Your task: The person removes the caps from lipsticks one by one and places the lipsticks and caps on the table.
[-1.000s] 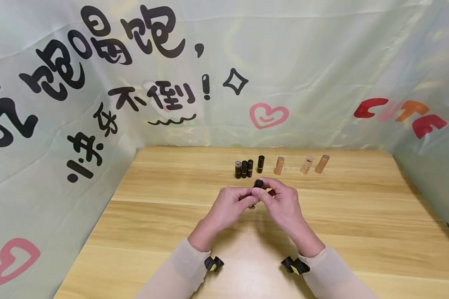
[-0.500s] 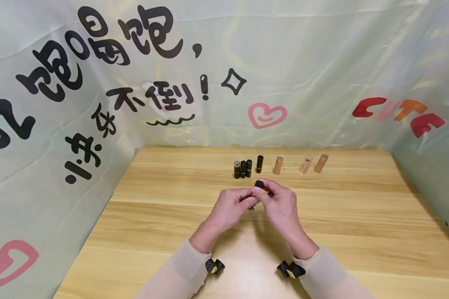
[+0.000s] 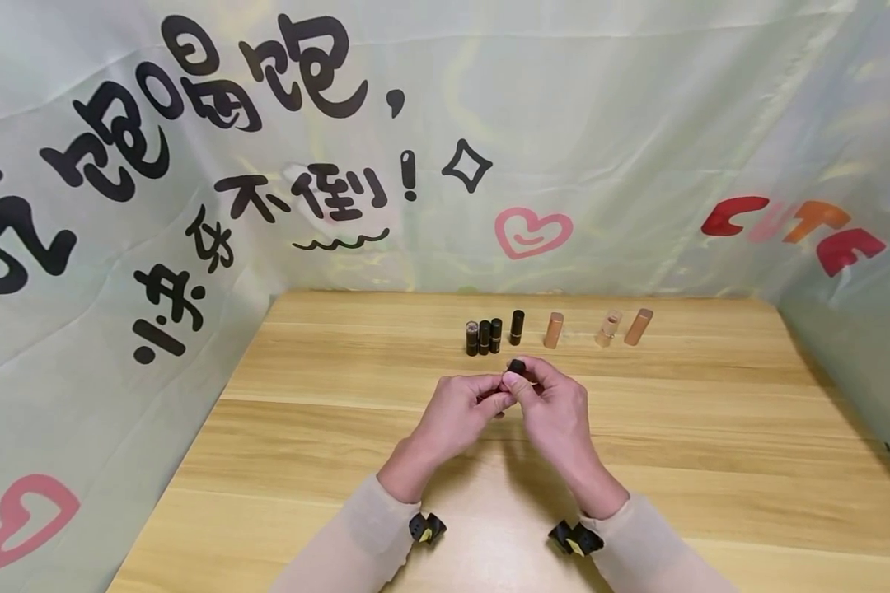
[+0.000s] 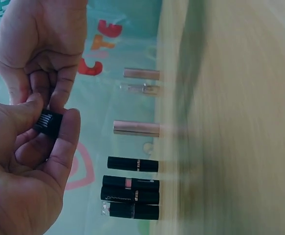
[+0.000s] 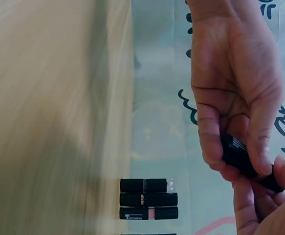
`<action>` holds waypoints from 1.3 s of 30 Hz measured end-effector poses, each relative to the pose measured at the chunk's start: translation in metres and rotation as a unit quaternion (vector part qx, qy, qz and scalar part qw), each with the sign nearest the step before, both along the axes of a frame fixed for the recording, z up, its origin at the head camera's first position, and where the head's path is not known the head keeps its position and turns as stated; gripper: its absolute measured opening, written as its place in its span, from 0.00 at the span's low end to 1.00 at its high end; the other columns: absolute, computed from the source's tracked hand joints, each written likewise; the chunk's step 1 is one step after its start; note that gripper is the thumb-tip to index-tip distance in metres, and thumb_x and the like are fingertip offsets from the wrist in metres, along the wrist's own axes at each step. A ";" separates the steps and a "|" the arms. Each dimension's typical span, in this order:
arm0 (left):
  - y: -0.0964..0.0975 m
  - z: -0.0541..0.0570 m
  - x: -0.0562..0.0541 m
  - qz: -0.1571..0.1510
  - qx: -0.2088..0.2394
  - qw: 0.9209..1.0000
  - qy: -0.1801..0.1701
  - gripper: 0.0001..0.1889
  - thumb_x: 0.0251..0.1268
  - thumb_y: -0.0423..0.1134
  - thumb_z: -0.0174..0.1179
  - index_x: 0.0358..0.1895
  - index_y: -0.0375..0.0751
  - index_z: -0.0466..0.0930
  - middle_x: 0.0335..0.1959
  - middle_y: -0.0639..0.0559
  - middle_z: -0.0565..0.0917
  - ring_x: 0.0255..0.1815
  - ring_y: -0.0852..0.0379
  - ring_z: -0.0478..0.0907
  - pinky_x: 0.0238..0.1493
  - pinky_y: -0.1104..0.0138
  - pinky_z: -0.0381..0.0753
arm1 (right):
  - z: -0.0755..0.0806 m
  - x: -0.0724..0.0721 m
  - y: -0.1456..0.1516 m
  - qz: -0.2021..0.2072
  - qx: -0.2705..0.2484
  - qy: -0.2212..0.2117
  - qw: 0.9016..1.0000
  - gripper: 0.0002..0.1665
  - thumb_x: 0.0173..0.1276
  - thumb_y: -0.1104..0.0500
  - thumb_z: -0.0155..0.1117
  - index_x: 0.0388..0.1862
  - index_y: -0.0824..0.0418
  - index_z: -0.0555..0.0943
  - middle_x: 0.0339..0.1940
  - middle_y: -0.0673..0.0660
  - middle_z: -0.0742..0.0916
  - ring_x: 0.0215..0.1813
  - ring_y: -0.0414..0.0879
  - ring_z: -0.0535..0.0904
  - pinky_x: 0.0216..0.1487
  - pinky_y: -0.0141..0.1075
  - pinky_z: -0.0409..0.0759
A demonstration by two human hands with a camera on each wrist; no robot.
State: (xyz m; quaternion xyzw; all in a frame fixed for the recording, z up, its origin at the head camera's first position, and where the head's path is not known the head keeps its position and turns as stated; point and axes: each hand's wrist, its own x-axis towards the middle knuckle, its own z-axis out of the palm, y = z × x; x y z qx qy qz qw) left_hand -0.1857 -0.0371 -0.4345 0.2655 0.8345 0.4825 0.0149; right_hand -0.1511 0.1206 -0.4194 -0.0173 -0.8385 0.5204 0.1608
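Both hands meet over the middle of the table around one black lipstick [image 3: 516, 366]. My left hand [image 3: 454, 416] grips its lower part between thumb and fingers; my right hand [image 3: 559, 412] pinches the top end. White lettering shows on the lipstick [image 4: 48, 121] in the left wrist view, where fingers cover much of the tube. From the right wrist view the black tube [image 5: 237, 152] slants between the two hands, and fingers hide the stretch where they meet.
Across the back stand a clear-topped black lipstick [image 3: 472, 338], two black tubes [image 3: 489, 336] beside it, another black lipstick [image 3: 517, 327], a rose-gold tube [image 3: 554, 329], a clear-capped one [image 3: 608, 328] and a tilted-looking rose-gold one [image 3: 639, 326]. Printed cloth [image 3: 601, 99] surrounds the wooden table [image 3: 304, 428].
The right wrist has shifted slightly inward and toward the body. Both hands keep their grip on the black lipstick, and less of its lower end shows. The standing lipsticks have not moved.
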 end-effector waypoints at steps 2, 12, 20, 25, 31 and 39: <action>0.000 0.001 0.000 0.001 0.000 1.000 0.000 0.12 0.78 0.43 0.64 0.55 0.47 0.91 0.35 0.48 0.92 0.33 0.56 0.88 0.36 0.73 0.84 | 0.000 0.000 -0.001 -0.004 -0.003 0.000 1.000 0.13 0.75 0.59 0.71 0.53 0.65 0.88 0.40 0.59 0.92 0.37 0.47 0.85 0.35 0.30 0.81; -0.005 0.004 -0.001 -0.004 0.000 1.000 -0.004 0.11 0.78 0.41 0.63 0.56 0.47 0.90 0.38 0.50 0.93 0.33 0.56 0.89 0.37 0.72 0.85 | 0.002 -0.004 0.000 0.033 -0.022 -0.008 0.999 0.13 0.72 0.57 0.74 0.52 0.61 0.88 0.41 0.58 0.91 0.41 0.47 0.84 0.38 0.31 0.82; -0.003 0.005 0.001 -0.013 0.016 0.999 -0.025 0.12 0.78 0.42 0.63 0.56 0.47 0.91 0.40 0.48 0.93 0.36 0.45 0.91 0.37 0.72 0.85 | 0.003 -0.003 0.003 0.018 -0.039 -0.008 0.999 0.11 0.75 0.57 0.71 0.48 0.62 0.90 0.39 0.58 0.93 0.37 0.42 0.85 0.37 0.28 0.82; -0.003 0.004 0.000 -0.014 0.017 0.999 -0.036 0.11 0.78 0.43 0.63 0.53 0.46 0.92 0.37 0.44 0.93 0.36 0.44 0.90 0.36 0.72 0.84 | 0.002 -0.004 0.004 0.022 -0.071 -0.037 0.997 0.10 0.76 0.58 0.70 0.48 0.63 0.90 0.41 0.59 0.92 0.40 0.41 0.85 0.40 0.29 0.82; -0.001 0.005 -0.001 -0.012 0.016 0.999 -0.048 0.09 0.78 0.43 0.64 0.48 0.46 0.92 0.35 0.45 0.92 0.36 0.46 0.89 0.35 0.71 0.83 | 0.002 -0.005 0.005 0.024 -0.068 -0.030 0.997 0.10 0.77 0.58 0.68 0.49 0.63 0.90 0.43 0.59 0.93 0.40 0.40 0.85 0.41 0.29 0.83; 0.002 0.009 0.001 -0.012 0.056 0.994 -0.098 0.10 0.79 0.44 0.62 0.48 0.46 0.91 0.38 0.48 0.92 0.36 0.51 0.90 0.40 0.67 0.87 | 0.003 -0.005 0.001 0.038 -0.140 -0.004 0.989 0.10 0.77 0.62 0.67 0.51 0.67 0.87 0.45 0.63 0.92 0.42 0.37 0.87 0.45 0.29 0.86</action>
